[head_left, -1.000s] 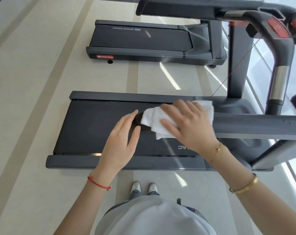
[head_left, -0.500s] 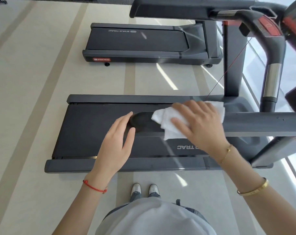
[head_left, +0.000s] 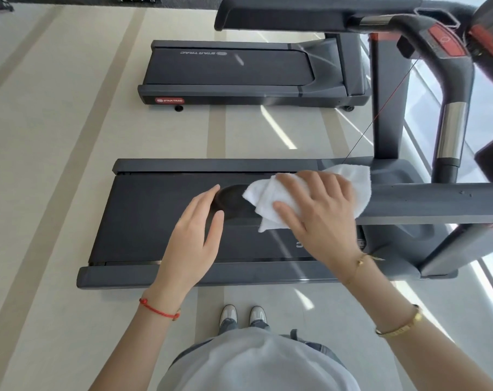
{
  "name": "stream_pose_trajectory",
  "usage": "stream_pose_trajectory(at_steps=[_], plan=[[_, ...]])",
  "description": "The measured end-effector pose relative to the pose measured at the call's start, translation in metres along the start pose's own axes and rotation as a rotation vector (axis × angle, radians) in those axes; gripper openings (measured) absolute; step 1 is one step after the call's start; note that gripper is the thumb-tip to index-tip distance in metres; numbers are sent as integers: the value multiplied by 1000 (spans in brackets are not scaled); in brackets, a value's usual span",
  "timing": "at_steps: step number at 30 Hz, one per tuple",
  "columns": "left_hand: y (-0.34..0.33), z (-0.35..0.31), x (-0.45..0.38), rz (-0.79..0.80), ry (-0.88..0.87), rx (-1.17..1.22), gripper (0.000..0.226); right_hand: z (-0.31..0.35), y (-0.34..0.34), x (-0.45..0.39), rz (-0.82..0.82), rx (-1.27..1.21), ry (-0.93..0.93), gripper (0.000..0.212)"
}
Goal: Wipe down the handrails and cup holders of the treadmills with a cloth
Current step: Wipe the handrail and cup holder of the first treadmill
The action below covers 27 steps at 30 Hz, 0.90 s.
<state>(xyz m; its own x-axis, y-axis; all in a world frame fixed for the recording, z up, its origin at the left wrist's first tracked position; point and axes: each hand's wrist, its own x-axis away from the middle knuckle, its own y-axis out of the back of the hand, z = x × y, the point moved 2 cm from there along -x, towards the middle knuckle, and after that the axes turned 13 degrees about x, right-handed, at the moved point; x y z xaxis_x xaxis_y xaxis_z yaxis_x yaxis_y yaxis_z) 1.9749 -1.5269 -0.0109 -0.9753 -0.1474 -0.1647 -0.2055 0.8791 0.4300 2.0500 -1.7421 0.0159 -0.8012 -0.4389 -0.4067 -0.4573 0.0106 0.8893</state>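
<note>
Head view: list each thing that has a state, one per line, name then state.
white cloth: crumpled, draped over the near handrail, pressed down by the right hand.
right hand: fingers spread flat on the cloth.
left hand: open, fingers straight, touching the handrail's rounded end.
near handrail: horizontal, partly covered by the cloth.
near treadmill belt: bare; whether it runs cannot be told.

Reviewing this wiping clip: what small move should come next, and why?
Probably slide the right hand and white cloth on along the near handrail toward the console: the cloth lies flat by the rail's rounded end, steadied by the left hand; the rest looks uncovered.
</note>
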Motion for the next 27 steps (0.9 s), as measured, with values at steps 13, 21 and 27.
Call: stream_pose_trajectory(at_steps=[13,21,27], plan=[[-6,-14,-16,62,-59,-51,42,-11,4,-9,-54,23,-221,42],[-27,-36,-34,107,-199,-148,33,-26,-3,7,-75,-39,-45,39],[-52,-53,-41,55,-251,-348,37,-93,-3,7,8,76,-331,34]])
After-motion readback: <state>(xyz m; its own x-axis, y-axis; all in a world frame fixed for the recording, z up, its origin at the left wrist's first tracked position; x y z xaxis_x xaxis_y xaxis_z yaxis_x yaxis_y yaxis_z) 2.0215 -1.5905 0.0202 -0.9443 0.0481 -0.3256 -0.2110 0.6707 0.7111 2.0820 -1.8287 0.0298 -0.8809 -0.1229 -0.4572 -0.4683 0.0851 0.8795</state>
